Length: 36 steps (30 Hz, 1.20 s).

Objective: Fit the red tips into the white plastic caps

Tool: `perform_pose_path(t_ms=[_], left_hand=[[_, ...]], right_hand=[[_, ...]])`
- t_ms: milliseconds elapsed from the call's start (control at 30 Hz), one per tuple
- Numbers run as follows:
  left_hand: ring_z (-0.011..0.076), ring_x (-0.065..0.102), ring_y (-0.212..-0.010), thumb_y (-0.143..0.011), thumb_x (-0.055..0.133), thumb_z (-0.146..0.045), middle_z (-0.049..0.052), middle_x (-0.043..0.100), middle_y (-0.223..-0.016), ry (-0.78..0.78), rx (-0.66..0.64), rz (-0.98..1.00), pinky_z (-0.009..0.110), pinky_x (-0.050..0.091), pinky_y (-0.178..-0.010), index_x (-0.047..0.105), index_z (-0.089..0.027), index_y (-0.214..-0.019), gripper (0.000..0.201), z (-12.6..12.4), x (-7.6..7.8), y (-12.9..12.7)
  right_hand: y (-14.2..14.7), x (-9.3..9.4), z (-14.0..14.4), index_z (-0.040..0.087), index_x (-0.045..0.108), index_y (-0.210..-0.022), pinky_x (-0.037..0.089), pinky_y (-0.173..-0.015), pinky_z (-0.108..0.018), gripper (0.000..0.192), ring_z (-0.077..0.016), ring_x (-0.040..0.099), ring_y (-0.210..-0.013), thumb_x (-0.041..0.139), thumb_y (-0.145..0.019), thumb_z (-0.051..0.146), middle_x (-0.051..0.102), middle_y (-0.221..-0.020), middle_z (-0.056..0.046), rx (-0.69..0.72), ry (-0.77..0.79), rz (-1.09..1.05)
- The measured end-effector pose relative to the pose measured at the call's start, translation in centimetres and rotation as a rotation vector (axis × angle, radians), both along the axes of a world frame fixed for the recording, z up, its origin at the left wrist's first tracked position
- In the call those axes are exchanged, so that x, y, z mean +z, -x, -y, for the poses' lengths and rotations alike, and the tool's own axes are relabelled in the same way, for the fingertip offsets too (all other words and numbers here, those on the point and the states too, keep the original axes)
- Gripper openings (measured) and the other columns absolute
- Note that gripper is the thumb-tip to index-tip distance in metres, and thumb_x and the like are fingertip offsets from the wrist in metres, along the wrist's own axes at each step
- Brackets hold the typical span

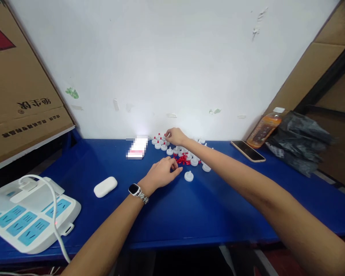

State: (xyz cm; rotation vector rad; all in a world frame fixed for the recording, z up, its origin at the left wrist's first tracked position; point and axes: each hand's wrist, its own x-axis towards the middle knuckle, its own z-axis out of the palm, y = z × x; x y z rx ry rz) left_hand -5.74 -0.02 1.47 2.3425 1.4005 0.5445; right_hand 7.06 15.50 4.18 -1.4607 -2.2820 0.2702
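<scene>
Reaching over blue table [166,214], right hand [175,136] fingers pinching red-tipped cap [167,135]; left hand [162,172] curled loosely beside red pieces [183,158], open room toward near edge

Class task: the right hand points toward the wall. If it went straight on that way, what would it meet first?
Probably the white caps with red tips at the right hand fingertips, then the wall; depth is unclear.

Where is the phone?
In the head view, the phone lies flat on the blue table, far right, beside the orange drink bottle.
</scene>
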Motion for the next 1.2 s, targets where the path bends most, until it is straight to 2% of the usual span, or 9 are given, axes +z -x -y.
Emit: perform_pose_path(t_ms=[67, 267, 400, 567, 733, 867, 967, 1067, 1200], left_hand=[[0.0197, 0.060, -0.087, -0.092, 0.047, -0.052, 0.001, 0.065, -0.096, 0.002, -0.009, 0.003, 0.031, 0.039, -0.067, 0.061, -0.024, -0.087, 0.031, -0.1, 0.0, 0.1], [0.0190, 0.060, -0.082, -0.093, 0.048, -0.041, 0.002, 0.063, -0.091, -0.017, -0.013, -0.052, 0.030, 0.039, -0.064, 0.060, -0.023, -0.081, 0.025, -0.8, -0.7, 0.7], [0.0183, 0.059, -0.079, -0.090, 0.051, -0.036, 0.003, 0.063, -0.089, -0.007, -0.023, 0.002, 0.030, 0.042, -0.067, 0.061, -0.022, -0.084, 0.018, -1.4, -1.2, 0.9], [0.0182, 0.058, -0.077, -0.089, 0.052, -0.033, 0.004, 0.062, -0.086, -0.040, 0.018, 0.052, 0.031, 0.044, -0.067, 0.062, -0.020, -0.083, 0.018, -1.7, -1.3, 0.8], [0.0176, 0.059, -0.077, -0.089, 0.055, -0.032, 0.005, 0.062, -0.088, -0.159, 0.167, 0.164, 0.031, 0.048, -0.071, 0.060, -0.018, -0.089, 0.014, -2.7, -1.7, 0.9], [0.0159, 0.059, -0.076, -0.089, 0.058, -0.033, 0.008, 0.059, -0.103, -0.242, 0.279, 0.192, 0.033, 0.050, -0.076, 0.060, -0.016, -0.102, 0.021, -4.0, -2.0, 0.7], [0.0174, 0.061, -0.082, -0.092, 0.055, -0.035, 0.010, 0.055, -0.114, -0.296, 0.260, 0.166, 0.034, 0.050, -0.080, 0.058, -0.016, -0.114, 0.029, -4.7, -1.8, 0.3], [0.0188, 0.062, -0.086, -0.095, 0.051, -0.036, 0.010, 0.054, -0.114, -0.317, 0.219, 0.140, 0.034, 0.049, -0.083, 0.058, -0.017, -0.119, 0.031, -5.5, -1.6, -0.2], [0.0213, 0.061, -0.090, -0.094, 0.053, -0.033, 0.009, 0.056, -0.106, -0.279, 0.233, 0.128, 0.036, 0.049, -0.086, 0.066, -0.016, -0.102, 0.023, -6.8, -1.7, -0.9]], right_hand=[[-0.5, 0.4, 0.5, 0.013, 0.074, -0.098, 0.048, -0.070, -0.022, 0.023, -0.0163, 0.068, -0.077, 0.062, -0.079, 0.016, 0.076, -0.089, -0.008, 0.012, -0.013, -0.069], [-4.3, 0.2, 4.2, 0.014, 0.072, -0.083, 0.045, -0.067, -0.023, 0.016, -0.0137, 0.064, -0.070, 0.058, -0.083, 0.020, 0.074, -0.078, -0.005, 0.052, -0.110, -0.292], [-7.2, -1.0, 7.9, 0.016, 0.072, -0.081, 0.041, -0.065, -0.024, 0.013, -0.0126, 0.059, -0.065, 0.061, -0.083, 0.022, 0.072, -0.076, -0.002, 0.104, -0.121, -0.245], [-9.3, -2.0, 10.7, 0.020, 0.073, -0.080, 0.040, -0.080, -0.029, 0.010, -0.0176, 0.060, -0.083, 0.063, -0.082, 0.020, 0.072, -0.080, -0.002, 0.133, -0.176, -0.152], [-9.4, -2.1, 11.1, 0.019, 0.071, -0.079, 0.039, -0.081, -0.031, 0.013, -0.0187, 0.059, -0.083, 0.062, -0.086, 0.024, 0.072, -0.082, -0.003, 0.062, -0.191, -0.153], [-8.9, -2.1, 10.8, 0.020, 0.070, -0.077, 0.039, -0.084, -0.031, 0.013, -0.0195, 0.060, -0.085, 0.061, -0.086, 0.023, 0.072, -0.081, -0.003, 0.052, -0.181, -0.146], [-8.6, -1.9, 10.7, 0.020, 0.071, -0.078, 0.038, -0.084, -0.031, 0.015, -0.0194, 0.060, -0.085, 0.059, -0.086, 0.022, 0.072, -0.081, -0.003, 0.062, -0.191, -0.151], [-8.9, -1.7, 10.8, 0.019, 0.070, -0.078, 0.039, -0.082, -0.030, 0.015, -0.0191, 0.060, -0.085, 0.058, -0.087, 0.022, 0.072, -0.080, -0.003, 0.050, -0.213, -0.178], [-9.6, -1.7, 11.2, 0.020, 0.070, -0.079, 0.040, -0.080, -0.029, 0.015, -0.0187, 0.060, -0.084, 0.057, -0.087, 0.021, 0.072, -0.080, -0.002, 0.035, -0.219, -0.209]])
